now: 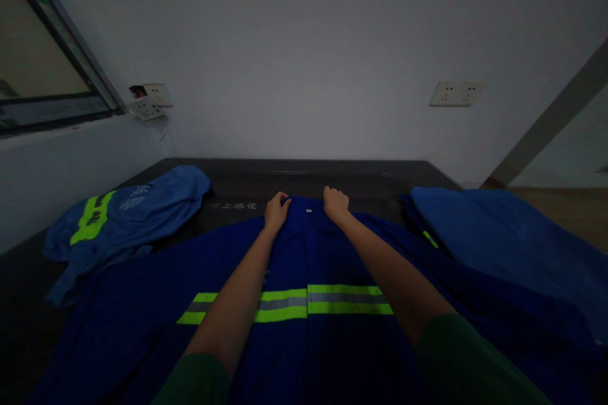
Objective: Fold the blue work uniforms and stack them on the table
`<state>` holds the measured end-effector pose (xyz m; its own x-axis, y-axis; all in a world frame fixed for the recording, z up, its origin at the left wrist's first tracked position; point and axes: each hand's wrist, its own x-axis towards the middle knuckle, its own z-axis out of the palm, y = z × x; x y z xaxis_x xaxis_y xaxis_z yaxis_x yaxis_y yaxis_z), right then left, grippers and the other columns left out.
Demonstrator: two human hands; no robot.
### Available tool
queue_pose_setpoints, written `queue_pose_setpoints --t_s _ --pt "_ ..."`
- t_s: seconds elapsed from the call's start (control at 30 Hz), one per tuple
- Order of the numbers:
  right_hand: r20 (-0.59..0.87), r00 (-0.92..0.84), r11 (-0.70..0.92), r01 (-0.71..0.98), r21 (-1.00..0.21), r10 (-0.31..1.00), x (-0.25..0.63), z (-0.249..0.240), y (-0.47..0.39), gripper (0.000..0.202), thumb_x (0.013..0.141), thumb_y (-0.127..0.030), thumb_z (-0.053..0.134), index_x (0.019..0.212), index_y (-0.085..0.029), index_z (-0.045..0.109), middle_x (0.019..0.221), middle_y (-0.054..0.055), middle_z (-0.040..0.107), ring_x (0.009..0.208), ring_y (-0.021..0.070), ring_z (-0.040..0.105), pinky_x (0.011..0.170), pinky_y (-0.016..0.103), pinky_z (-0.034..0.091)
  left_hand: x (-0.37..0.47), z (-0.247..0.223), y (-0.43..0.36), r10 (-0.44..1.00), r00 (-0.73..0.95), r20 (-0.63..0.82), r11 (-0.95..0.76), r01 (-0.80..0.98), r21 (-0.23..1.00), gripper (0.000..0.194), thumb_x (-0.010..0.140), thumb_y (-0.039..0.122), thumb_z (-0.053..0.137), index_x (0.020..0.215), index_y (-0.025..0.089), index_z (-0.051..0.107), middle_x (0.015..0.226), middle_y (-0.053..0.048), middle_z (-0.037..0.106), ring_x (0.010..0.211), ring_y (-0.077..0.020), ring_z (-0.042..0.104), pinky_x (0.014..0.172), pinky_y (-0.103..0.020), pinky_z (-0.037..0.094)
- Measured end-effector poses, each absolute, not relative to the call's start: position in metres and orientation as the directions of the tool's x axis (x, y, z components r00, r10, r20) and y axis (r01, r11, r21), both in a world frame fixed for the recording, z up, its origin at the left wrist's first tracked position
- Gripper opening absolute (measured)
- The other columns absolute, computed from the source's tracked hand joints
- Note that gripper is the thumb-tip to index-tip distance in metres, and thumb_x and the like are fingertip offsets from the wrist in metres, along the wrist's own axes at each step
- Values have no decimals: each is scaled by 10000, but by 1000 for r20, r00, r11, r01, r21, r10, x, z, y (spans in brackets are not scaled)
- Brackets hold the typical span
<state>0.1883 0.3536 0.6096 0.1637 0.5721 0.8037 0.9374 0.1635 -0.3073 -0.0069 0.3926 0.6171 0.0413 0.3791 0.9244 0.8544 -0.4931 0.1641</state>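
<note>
A dark blue work jacket (pixel 327 253) lies spread out with its collar end away from me and its sleeves out to both sides. A band of yellow-green and grey reflective tape crosses its front. My left hand (pixel 277 211) has its fingers closed at the left side of the collar. At the collar's right side, my right hand (pixel 335 202) is curled into a fist on the cloth. Between the two hands a small white label (pixel 308 210) shows inside the neck. The fingertips of both hands are partly hidden.
The jacket rests on a dark table or bed surface (pixel 304 180) against a white wall. To the left lies a crumpled blue garment (pixel 161 199) with a yellow-green strip. Folded blue cloth (pixel 498 228) lies on the right. Wall sockets (pixel 456 93) are above.
</note>
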Motion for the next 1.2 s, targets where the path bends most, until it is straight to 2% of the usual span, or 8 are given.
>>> queue_pose_setpoints --t_s 0.13,0.33,0.5,0.67,0.87,0.97,1.1,1.2 --pt "791 144 161 942 -293 595 199 613 342 382 887 -17 366 1127 -108 648 1124 210 663 1046 246 648 842 338 501 -6 617 391 371 2 928 -513 834 203 145 908 284 537 1003 209 618 1029 -39 696 978 -178 641 845 -272 488" --pt "779 99 172 951 -258 619 211 616 333 358 874 -12 418 1123 -89 663 1155 216 655 1078 252 639 876 313 497 -5 618 391 373 -38 927 -515 823 241 139 891 274 572 987 195 634 1003 -48 706 953 -183 650 830 -274 485" --pt "765 64 188 953 -238 641 210 614 333 374 898 -37 378 1150 -94 648 1179 224 641 1098 265 630 883 347 499 -5 617 393 373 -43 927 -505 829 241 125 884 271 583 964 198 645 987 -50 709 941 -183 656 818 -272 482" --pt "747 76 182 949 -257 660 206 609 342 357 880 -61 429 1179 -111 619 1179 212 642 1090 274 632 868 361 506 -5 616 392 360 -20 933 -493 845 208 126 884 254 580 979 203 645 979 -50 710 937 -189 658 799 -272 483" --pt "751 52 198 950 -239 658 203 608 356 385 908 -44 336 1172 -102 610 1174 219 639 1095 282 629 865 383 497 -5 616 388 340 23 940 -451 881 142 142 902 224 553 1021 210 628 985 -38 711 948 -172 656 847 -274 461" --pt "755 30 216 950 -225 656 206 609 358 381 916 -64 329 1173 -116 606 1163 208 646 1090 282 630 866 390 491 -5 615 386 349 29 937 -398 909 120 140 905 236 550 1019 214 627 981 -44 710 969 -196 647 872 -311 445" --pt "770 36 230 945 -234 637 215 609 358 308 919 -159 405 1157 -164 601 1165 164 651 1082 279 627 860 380 487 -4 614 384 357 44 933 -327 942 81 147 898 249 552 1020 222 628 1016 -65 690 1034 -241 607 905 -365 419" --pt "787 47 244 938 -247 615 217 609 360 288 881 -154 463 1129 -215 598 1162 109 658 1074 260 626 852 353 481 -1 613 380 334 69 940 -301 953 37 181 901 238 536 1068 234 605 1096 -70 652 1092 -245 561 926 -373 404"
